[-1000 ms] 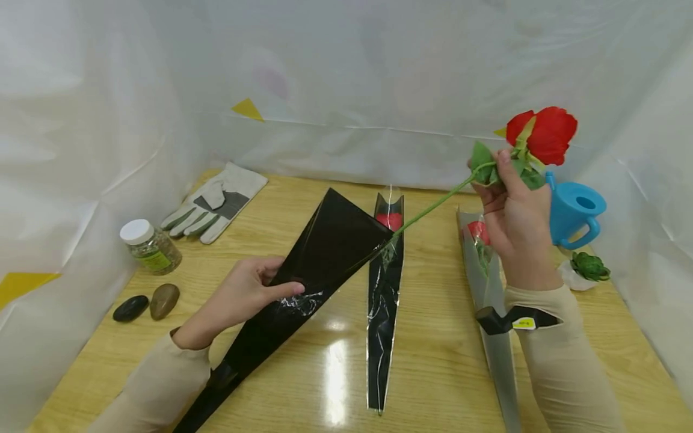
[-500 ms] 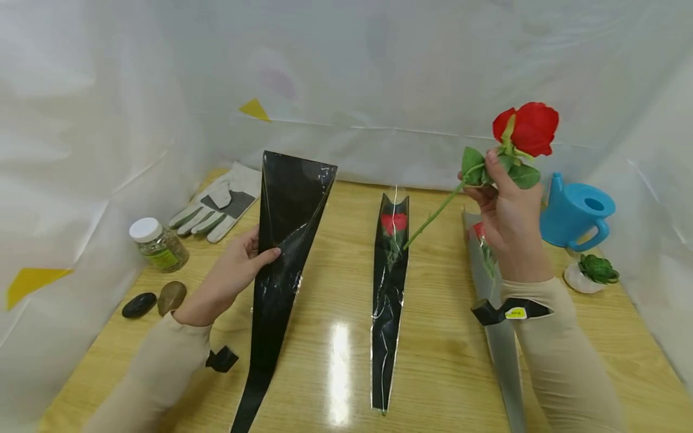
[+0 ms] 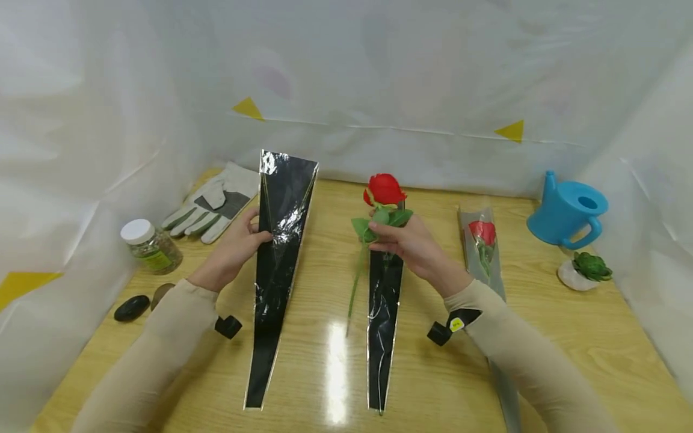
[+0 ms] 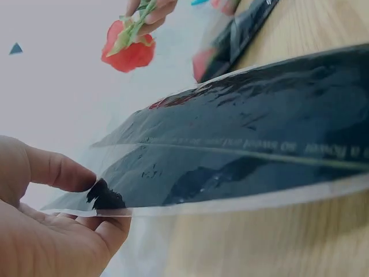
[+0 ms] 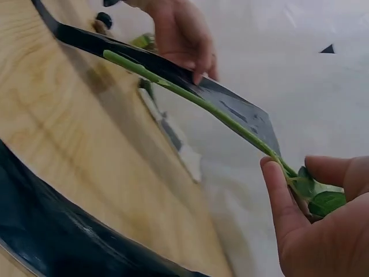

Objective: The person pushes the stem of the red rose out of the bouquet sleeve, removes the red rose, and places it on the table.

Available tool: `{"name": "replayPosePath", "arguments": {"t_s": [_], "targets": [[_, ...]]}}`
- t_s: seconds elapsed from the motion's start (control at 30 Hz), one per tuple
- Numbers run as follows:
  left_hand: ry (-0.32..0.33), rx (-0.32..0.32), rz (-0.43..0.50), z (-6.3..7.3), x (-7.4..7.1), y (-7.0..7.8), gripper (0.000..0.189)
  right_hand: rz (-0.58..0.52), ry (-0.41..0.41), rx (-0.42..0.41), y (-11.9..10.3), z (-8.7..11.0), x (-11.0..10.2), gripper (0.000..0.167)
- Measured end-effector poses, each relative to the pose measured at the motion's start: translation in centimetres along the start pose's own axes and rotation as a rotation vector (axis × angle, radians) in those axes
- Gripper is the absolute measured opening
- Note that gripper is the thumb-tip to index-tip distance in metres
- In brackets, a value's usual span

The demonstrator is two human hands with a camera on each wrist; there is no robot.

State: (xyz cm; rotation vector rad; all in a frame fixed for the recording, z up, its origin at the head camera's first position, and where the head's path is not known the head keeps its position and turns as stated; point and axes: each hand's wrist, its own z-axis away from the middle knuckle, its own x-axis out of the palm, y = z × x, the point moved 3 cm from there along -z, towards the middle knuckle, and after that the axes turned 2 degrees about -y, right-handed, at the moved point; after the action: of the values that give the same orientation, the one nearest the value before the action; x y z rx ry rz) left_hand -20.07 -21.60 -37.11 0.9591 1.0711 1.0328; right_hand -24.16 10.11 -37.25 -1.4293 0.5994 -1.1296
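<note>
In the head view my left hand point(image 3: 234, 252) pinches the left edge of a long, tapered black flower sleeve point(image 3: 278, 258), wide end at the back. The left wrist view shows thumb and fingers on the rim of this sleeve point(image 4: 230, 138), which has faint printed lettering. My right hand point(image 3: 414, 246) pinches a red artificial rose point(image 3: 385, 189) by its stem just under the bloom, among green leaves. Its bare green stem point(image 5: 202, 104) hangs down, apart from the sleeve in the head view. Behind the right hand lies a second black sleeve point(image 3: 383, 337), its upper part hidden.
A grey sleeve with a red rose point(image 3: 482, 234) lies at right, partly under the forearm. Beyond stand a blue watering can point(image 3: 568, 210) and a potted succulent point(image 3: 585, 272). At left are work gloves point(image 3: 216, 201), a lidded jar point(image 3: 151, 246) and two stones point(image 3: 132, 308).
The right hand has brought the rose left and down, to the middle of the table. The left hand has swung the black sleeve from slanted to nearly straight, away from the stem.
</note>
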Motion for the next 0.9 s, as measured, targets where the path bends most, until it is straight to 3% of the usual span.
{"name": "replayPosePath", "arguments": {"t_s": [0.27, 0.4, 0.63, 0.9], "targets": [[-0.038, -0.063, 0.012, -1.8, -1.5, -1.9, 0.069, -0.014, -0.097, 0.138, 4.3, -1.6, 2.0, 0.044], [-0.054, -0.085, -0.022, -2.3, -2.0, -2.7, 0.068, -0.044, -0.133, 0.17, 6.1, -2.0, 2.7, 0.056], [-0.098, -0.091, -0.004, -3.4, -1.9, -4.2, 0.08, -0.065, -0.117, 0.245, 8.6, -1.8, 3.9, 0.052], [-0.084, -0.099, 0.024, -3.9, -2.0, -5.1, 0.085, -0.056, -0.144, 0.27, 9.9, -2.1, 4.9, 0.074]]}}
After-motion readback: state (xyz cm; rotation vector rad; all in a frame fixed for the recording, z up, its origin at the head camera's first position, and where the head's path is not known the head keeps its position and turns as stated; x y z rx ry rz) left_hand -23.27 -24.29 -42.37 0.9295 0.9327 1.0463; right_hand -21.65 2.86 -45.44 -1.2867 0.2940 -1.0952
